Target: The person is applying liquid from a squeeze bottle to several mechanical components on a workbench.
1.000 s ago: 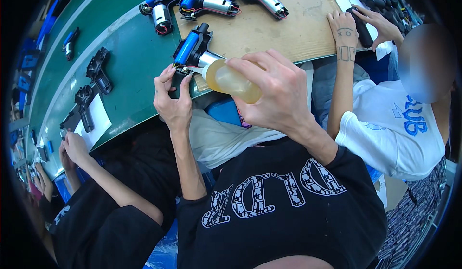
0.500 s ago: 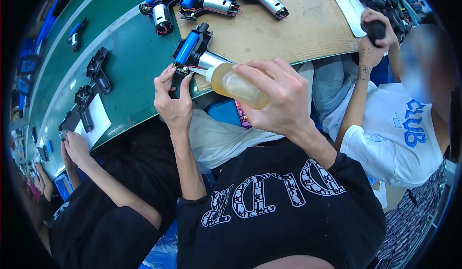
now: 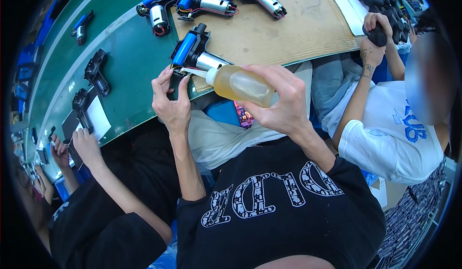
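A half-built power tool body (image 3: 196, 43) lies at the table's near edge, partly on a cardboard sheet. It has a black shell, a blue cylindrical cell and a silver motor with thin wires. My left hand (image 3: 172, 103) pinches its near end between thumb and fingers. In my right hand (image 3: 286, 98) is a squeeze bottle (image 3: 243, 85) of yellowish liquid, tipped almost level. Its white nozzle reaches the wired end beside my left fingertips; whether liquid comes out cannot be seen.
Several similar tool bodies (image 3: 211, 4) lie farther back on the cardboard (image 3: 288, 23) and green table (image 3: 130, 76). At left, a co-worker's hand (image 3: 88, 146) is near black shells (image 3: 97, 71). At right, another person's hands (image 3: 378, 26) hold a black rounded part.
My right hand's grip on the bottle has shifted and the bottle shows more fully. My left hand stays nearly still. The left co-worker's hands have moved apart; the right one's hands have come together.
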Demonstrator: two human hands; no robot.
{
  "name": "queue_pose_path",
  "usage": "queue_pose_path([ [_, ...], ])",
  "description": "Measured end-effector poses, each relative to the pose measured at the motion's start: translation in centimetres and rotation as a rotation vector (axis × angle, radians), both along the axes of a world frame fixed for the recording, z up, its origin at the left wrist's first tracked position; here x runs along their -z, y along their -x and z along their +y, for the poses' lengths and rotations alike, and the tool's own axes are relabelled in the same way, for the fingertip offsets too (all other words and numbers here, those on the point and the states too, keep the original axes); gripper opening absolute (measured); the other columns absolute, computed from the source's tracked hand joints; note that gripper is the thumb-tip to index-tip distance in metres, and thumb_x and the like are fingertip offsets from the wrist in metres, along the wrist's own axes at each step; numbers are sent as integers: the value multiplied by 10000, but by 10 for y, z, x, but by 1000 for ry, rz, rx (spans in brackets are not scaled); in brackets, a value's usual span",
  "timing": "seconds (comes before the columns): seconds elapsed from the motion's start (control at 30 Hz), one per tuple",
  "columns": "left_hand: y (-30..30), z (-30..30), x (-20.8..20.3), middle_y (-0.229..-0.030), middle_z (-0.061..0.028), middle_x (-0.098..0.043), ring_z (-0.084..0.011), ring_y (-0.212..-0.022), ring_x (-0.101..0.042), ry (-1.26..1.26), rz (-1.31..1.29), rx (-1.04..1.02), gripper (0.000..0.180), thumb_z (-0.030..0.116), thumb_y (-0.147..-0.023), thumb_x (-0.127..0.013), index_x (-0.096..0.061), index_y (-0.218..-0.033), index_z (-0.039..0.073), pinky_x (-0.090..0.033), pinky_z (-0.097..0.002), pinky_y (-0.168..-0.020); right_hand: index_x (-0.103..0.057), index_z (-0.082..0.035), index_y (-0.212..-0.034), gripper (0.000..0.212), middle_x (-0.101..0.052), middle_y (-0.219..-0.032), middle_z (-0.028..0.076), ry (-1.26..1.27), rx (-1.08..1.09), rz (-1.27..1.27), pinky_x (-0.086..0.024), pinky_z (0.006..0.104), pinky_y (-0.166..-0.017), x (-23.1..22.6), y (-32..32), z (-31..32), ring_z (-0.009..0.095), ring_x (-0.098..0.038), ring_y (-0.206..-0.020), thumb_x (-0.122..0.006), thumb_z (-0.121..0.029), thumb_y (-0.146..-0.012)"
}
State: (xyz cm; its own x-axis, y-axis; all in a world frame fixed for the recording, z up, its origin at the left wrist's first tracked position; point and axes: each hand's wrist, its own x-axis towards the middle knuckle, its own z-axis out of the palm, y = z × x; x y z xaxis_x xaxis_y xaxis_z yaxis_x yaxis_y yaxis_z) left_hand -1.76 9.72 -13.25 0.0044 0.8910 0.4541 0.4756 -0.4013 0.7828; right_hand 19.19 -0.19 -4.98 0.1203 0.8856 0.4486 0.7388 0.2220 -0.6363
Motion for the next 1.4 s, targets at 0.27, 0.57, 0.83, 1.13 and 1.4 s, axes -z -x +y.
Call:
queue_pose_path([
  [0.27,1,-1,2,-1197,-178,-717,-232,-995,-723,20,-23,0,321,79,-838,-811,-600,-1073,24,-503,-286,-735,-690,-14,-1166,558,-752,-1043,134,162,20,300,-577,299,-829,2,-7,-4,205,-740,-953,-902,-148,-668],
  [0.57,0,1,3,-1187,-182,-719,-210,-955,-725,2,-23,3,317,72,-841,-808,-590,-1063,15,-499,-272,-719,-574,8,-1286,634,-694,-1157,132,285,-62,698,-516,292,-942,9,-21,-12,173,-662,-1075,-857,-58,-722],
  [0.83,-4,0,3,-1207,-181,-715,-222,-1023,-729,-21,-12,-2,334,63,-847,-796,-576,-1095,18,-492,-272,-736,-550,4,-1309,666,-669,-1195,123,239,-79,709,-481,304,-990,13,-31,-18,174,-632,-1125,-844,-52,-715],
  [1.13,0,0,6,-1216,-170,-714,-227,-1055,-724,13,-51,3,342,59,-849,-791,-573,-1108,12,-479,-269,-740,-560,15,-1309,681,-653,-1220,116,187,-86,698,-457,313,-1020,14,-31,-21,181,-615,-1145,-832,-36,-687],
  [1.4,-1,0,5,-1225,-171,-709,-225,-1065,-719,20,-42,5,340,51,-853,-785,-571,-1113,11,-478,-270,-748,-568,5,-1305,675,-656,-1225,108,194,-97,601,-461,316,-1023,16,-33,-22,182,-614,-1163,-832,-28,-685],
])
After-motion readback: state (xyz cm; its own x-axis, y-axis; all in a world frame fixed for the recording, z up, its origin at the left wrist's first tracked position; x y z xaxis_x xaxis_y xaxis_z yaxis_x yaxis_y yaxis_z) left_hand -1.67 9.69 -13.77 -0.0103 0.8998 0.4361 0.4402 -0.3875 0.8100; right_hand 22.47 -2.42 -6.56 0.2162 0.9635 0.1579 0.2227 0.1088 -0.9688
